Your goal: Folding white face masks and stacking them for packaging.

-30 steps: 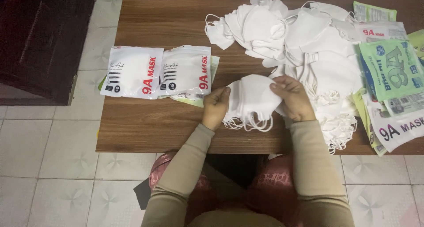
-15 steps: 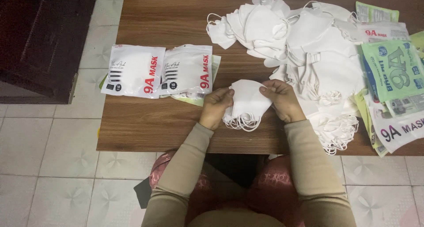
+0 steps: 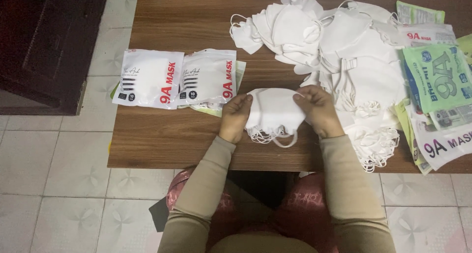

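A small stack of white face masks (image 3: 273,112) is held just above the front of the wooden table (image 3: 162,140), ear loops dangling below it. My left hand (image 3: 235,116) grips its left end and my right hand (image 3: 317,108) grips its right end. A big loose heap of white masks (image 3: 339,46) lies behind and to the right of my hands. Two filled white mask packets (image 3: 179,78) lie flat side by side to the left of my left hand.
Empty green and white printed packets (image 3: 437,86) are piled at the table's right edge. A dark wooden cabinet (image 3: 49,41) stands at the left on the tiled floor (image 3: 59,184). My knees in red patterned fabric sit under the table's front edge.
Both hands have shifted the mask stack slightly and squared it up; the right hand now pinches its upper right corner. The packets and the heap have not moved.
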